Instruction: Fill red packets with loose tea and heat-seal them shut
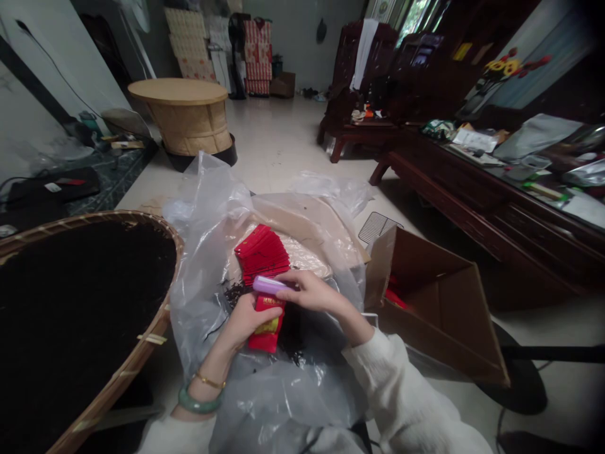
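Observation:
My left hand is closed on a small red packet with gold print, its thumb lying across the front. My right hand grips a small purple handheld bag sealer, laid across the packet's top edge. Just beyond them is a fanned stack of red packets on the clear plastic sheet. Dark loose tea leaves lie on the plastic beside and beneath the held packet. Whether the sealer's jaws are closed on the packet cannot be made out.
A wide woven tray heaped with dark leaves stands at my left. On the right is an open cardboard box with something red inside. Farther off are a round wooden-topped stand and a long dark wood table with clutter.

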`<state>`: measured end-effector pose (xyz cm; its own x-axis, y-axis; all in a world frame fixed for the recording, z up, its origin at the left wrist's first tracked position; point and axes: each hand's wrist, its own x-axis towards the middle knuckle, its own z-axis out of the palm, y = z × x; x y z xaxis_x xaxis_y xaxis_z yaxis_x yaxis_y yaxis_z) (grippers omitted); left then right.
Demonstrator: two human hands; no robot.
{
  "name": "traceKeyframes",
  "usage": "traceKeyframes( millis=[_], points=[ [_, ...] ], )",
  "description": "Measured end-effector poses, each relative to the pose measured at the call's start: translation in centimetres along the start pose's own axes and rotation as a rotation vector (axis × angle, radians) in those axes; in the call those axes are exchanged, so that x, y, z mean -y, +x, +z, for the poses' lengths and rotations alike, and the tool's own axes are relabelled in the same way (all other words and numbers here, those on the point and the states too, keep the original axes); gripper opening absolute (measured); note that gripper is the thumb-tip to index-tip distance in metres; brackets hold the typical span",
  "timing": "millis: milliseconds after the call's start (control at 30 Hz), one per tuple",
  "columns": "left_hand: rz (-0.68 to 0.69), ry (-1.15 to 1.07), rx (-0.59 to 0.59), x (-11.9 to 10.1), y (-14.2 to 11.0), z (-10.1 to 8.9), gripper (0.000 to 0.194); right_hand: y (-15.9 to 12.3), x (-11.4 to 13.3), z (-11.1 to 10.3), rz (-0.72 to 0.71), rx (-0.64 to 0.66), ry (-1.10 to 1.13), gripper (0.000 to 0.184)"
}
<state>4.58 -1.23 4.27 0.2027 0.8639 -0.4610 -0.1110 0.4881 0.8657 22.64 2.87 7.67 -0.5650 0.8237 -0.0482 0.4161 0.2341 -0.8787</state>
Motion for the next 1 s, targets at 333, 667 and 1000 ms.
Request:
traceKeyframes(
  millis=[333,667,1000],
  points=[
    [0.035,0.009,-0.021,-1.0,0.2,-0.2,0.048,0.1,-0.1,-0.6,-0.046,-0.062,0.035,0.031],
    [0.155,-0.123,-0.167,-0.7,0.9,0.0,0.051,0.8,-3.7,-0.9,0.007,-0.428,0.034,0.042],
    [0.237,-0.120,-0.350,0.1,1.2,0.0,0.034,1.9,-7.2,1.1,0.091,-0.693,-0.326,0.027]
  ],
)
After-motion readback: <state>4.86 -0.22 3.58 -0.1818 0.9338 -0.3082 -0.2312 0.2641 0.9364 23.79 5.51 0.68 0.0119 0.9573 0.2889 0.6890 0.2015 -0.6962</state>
